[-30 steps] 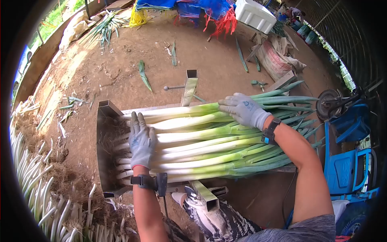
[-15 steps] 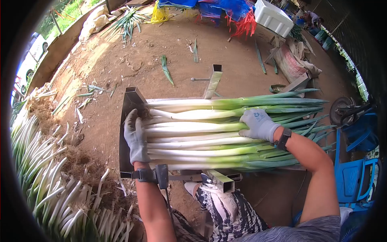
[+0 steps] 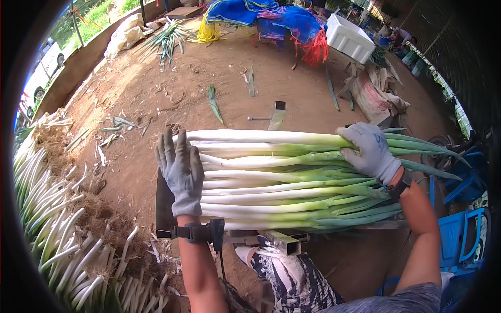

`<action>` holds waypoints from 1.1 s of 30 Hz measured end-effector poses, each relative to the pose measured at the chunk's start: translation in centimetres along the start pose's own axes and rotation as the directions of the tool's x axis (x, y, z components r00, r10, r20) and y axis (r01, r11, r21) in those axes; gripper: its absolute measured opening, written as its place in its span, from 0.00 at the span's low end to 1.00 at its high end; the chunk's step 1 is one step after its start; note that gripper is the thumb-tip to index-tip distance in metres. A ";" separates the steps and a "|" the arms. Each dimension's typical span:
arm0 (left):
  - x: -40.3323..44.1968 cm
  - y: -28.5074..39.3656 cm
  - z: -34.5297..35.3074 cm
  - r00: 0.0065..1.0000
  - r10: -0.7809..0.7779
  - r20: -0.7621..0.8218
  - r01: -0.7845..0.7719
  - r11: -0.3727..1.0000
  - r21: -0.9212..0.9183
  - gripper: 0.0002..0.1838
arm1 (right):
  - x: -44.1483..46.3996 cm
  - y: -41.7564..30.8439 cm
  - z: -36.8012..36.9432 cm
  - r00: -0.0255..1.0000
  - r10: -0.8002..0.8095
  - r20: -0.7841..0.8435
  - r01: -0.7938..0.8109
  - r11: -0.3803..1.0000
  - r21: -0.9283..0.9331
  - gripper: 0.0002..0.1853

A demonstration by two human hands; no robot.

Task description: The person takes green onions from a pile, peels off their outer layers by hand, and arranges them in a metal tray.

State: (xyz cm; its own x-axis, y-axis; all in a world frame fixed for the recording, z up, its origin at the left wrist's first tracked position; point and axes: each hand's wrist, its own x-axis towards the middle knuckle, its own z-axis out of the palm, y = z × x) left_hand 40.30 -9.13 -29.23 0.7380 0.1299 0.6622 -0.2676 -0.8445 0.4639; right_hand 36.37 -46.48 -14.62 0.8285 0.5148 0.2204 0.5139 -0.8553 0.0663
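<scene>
Both my hands wear grey gloves. At the far side of a row of leeks (image 3: 261, 200), my right hand (image 3: 369, 151) is closed around the green part of one leek (image 3: 266, 136). That leek lies lengthwise above the others, its white end pointing left. My left hand (image 3: 182, 175) is open with fingers apart, by the root ends at the left, its fingertips close to the held leek's end. The row rests on a metal frame, with a dark end plate (image 3: 165, 201) partly hidden behind my left hand and a square-tube post (image 3: 278, 115) on the far side.
A big pile of leeks with roots (image 3: 62, 229) lies on the ground at left. Blue netting (image 3: 292, 21), a white foam box (image 3: 348, 39) and a sack (image 3: 373, 94) are at the back. A blue chair (image 3: 459, 235) stands at right. Loose leaves (image 3: 214, 104) are scattered on the dirt.
My right hand has moved right and away from me and now grips a leek on the far side. My left hand has lifted slightly and spread its fingers.
</scene>
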 end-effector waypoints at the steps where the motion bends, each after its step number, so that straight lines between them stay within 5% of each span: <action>1: -0.5 -0.2 1.3 0.999 -0.030 0.032 0.028 0.998 0.055 0.23 | 0.7 0.9 1.0 0.999 -0.001 0.036 0.002 1.000 -0.012 0.19; 3: -1.9 -0.9 3.9 0.991 -0.095 0.091 0.078 0.981 0.177 0.26 | 2.0 2.7 5.1 0.982 0.030 0.185 -0.022 0.999 -0.046 0.20; 5: -3.9 -2.2 6.5 0.907 -0.206 0.366 0.125 0.964 0.234 0.28 | 3.3 4.6 11.0 0.942 0.026 0.335 -0.007 0.998 -0.058 0.20; 8: -6.1 -2.8 9.2 0.874 -0.270 0.403 0.242 0.963 0.121 0.31 | 4.0 6.4 17.9 0.905 -0.014 0.424 -0.048 0.990 0.135 0.20; 13: -5.6 -1.6 9.8 0.877 -0.305 0.371 0.213 0.939 0.270 0.35 | 4.0 4.7 16.4 0.893 0.058 0.446 -0.118 0.987 0.107 0.20; 20: -5.9 -1.9 10.1 0.874 -0.309 0.375 0.227 0.942 0.248 0.36 | 4.5 5.5 18.0 0.860 0.033 0.510 -0.113 0.985 0.128 0.22; 23: -5.0 -3.5 8.4 0.775 -0.291 0.561 0.262 0.956 0.133 0.36 | 4.9 5.0 17.5 0.860 0.050 0.508 -0.101 0.992 0.073 0.24; 24: -4.3 -3.8 7.3 0.694 -0.342 0.634 0.389 0.919 0.071 0.34 | 5.3 4.4 16.7 0.846 0.092 0.525 -0.135 0.990 0.045 0.25; 26: -3.6 -3.5 4.4 0.739 -0.324 0.591 0.417 0.909 -0.024 0.31 | 5.6 2.6 15.0 0.813 0.165 0.559 -0.202 0.979 0.004 0.27; 29: -0.3 -0.4 -4.1 0.828 -0.191 0.526 0.375 0.887 -0.268 0.25 | 5.1 -0.8 11.9 0.891 0.172 0.420 -0.164 0.985 -0.056 0.29; 31: 0.1 0.6 -9.2 0.739 -0.293 0.606 0.648 0.554 -0.523 0.23 | 3.8 -2.2 10.9 0.948 0.121 0.294 -0.139 0.989 0.041 0.30; 33: -0.8 -0.3 -14.7 0.734 -0.321 0.598 0.653 0.576 -0.492 0.22 | 2.1 -4.1 9.7 0.971 0.092 0.223 -0.121 0.985 0.122 0.30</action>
State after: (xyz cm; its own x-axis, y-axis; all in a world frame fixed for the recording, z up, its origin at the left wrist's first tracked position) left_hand 30.75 -1.32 -21.27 0.9983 0.0561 -0.0150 0.0230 -0.1460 0.9890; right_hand 38.14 -41.39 -23.85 0.9009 0.4340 0.0034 0.4328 -0.8979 -0.0806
